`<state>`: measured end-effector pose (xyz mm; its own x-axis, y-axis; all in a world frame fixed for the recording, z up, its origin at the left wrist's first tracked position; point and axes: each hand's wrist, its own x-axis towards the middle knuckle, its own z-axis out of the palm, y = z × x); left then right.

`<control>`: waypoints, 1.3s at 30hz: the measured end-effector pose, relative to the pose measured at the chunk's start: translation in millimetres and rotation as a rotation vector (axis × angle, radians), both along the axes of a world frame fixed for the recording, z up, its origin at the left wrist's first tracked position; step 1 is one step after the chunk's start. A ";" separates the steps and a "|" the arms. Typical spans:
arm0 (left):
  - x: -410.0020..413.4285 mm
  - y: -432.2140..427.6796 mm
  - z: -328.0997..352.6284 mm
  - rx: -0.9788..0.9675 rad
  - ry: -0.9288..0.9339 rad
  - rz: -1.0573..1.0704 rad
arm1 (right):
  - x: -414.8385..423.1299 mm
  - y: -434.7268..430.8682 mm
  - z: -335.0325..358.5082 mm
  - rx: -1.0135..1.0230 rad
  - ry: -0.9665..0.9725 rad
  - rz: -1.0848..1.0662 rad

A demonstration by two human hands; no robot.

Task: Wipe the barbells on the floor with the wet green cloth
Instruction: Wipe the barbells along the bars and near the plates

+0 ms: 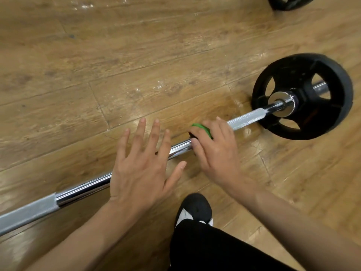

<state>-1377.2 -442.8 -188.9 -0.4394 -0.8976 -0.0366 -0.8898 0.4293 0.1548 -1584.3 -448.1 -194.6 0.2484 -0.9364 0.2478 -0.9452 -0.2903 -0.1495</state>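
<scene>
Chrome barbell (pixel 179 148) lies diagonally across the frame on the wood-plank floor (pixel 97 55), its smooth shaft giving way to matte knurling. At centre the right hand (pixel 214 151) clasps the bunched green cloth (pixel 203 130) round it. The left hand (pixel 142 167) is spread flat over the shaft. Wiping looks midway: the black spoked plate (pixel 304 96) and another plate (pixel 289 2) at upper right likely remain.

forearms (pixel 84 231) bare | trousers (pixel 205 251) black | shoe (pixel 197 206) black, perhaps white tongue

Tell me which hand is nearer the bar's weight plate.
Right. The right hand grips the green cloth on the bar near the weight plate; the open left hand is farther off.
</scene>
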 end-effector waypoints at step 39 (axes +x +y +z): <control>46.6 -220.2 -1.3 -0.105 -0.140 0.079 | 9.7 -193.4 -45.2 -0.326 -0.238 0.012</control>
